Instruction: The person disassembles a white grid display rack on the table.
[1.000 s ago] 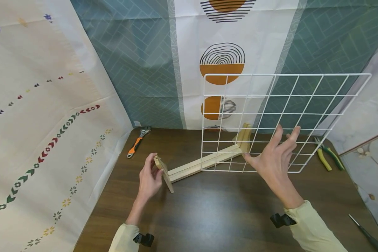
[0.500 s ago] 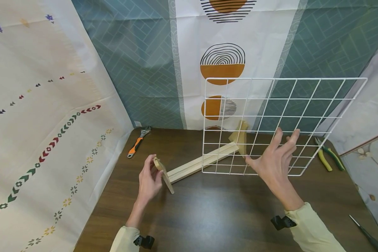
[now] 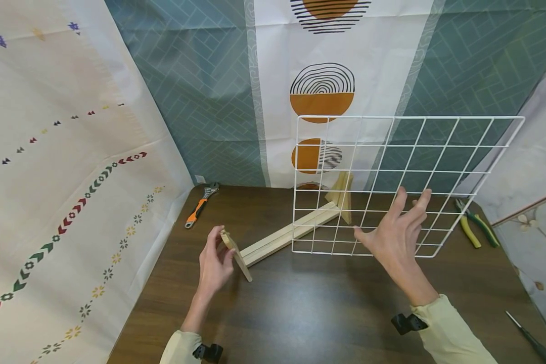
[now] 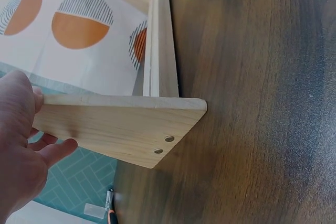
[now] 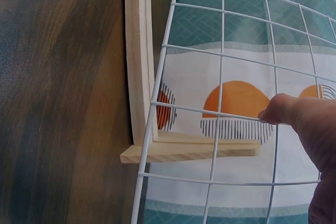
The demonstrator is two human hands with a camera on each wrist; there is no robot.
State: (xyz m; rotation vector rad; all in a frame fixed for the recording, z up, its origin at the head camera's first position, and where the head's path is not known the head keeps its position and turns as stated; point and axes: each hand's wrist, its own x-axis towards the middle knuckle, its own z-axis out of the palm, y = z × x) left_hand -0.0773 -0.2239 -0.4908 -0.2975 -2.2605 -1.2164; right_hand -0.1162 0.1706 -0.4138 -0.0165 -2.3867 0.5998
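A wooden stand stands on the table: a long crossbar (image 3: 291, 233) joins a left end board (image 3: 238, 256) to a right end board (image 3: 345, 205). My left hand (image 3: 215, 265) pinches the left board's upper part between thumb and fingers. Two metal fasteners (image 4: 169, 139) show low on that board's outer face in the left wrist view. In my right hand (image 3: 397, 237) is a white wire grid panel (image 3: 409, 117), held tilted in front of the right board. The right thumb (image 5: 283, 109) lies against a wire; the other fingers are partly hidden behind the grid.
An adjustable wrench (image 3: 200, 206) with an orange handle lies at the back left. Pliers (image 3: 469, 232) with yellow-green handles lie at the right, behind the grid's lower corner. A screwdriver (image 3: 531, 338) is at the front right. Patterned cloth (image 3: 209, 101) hangs behind the table.
The grid has come down a little, its right side drawing in to the left. The stand's right end has swung left and back. My left hand keeps its pinch on the left board.
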